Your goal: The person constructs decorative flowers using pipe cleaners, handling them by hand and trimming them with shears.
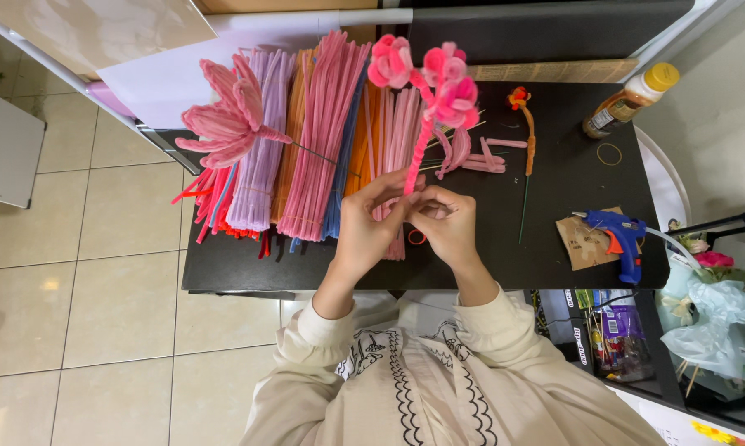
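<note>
- Head view, far left: a finished pink lotus-like flower [228,120] lies at the black table's [554,256] left end, its petals over the bundled pipe cleaners [306,140]; bare tiled floor lies beyond that edge.
- Centre: left hand [366,227] and right hand [451,225] meet above the table, fingers pinched shut on the lower stem of a pink pipe-cleaner flower stem [428,99] with three blooms standing up.
- By my reading, the stem wrap is under way; the next turn needs a firm pinch and a steady twist.
- Right: a small orange flower stem [524,124], then open black table.
- Far right: a blue glue gun [620,235] on cardboard near the table's corner, and a bottle [632,99] at the back edge.
</note>
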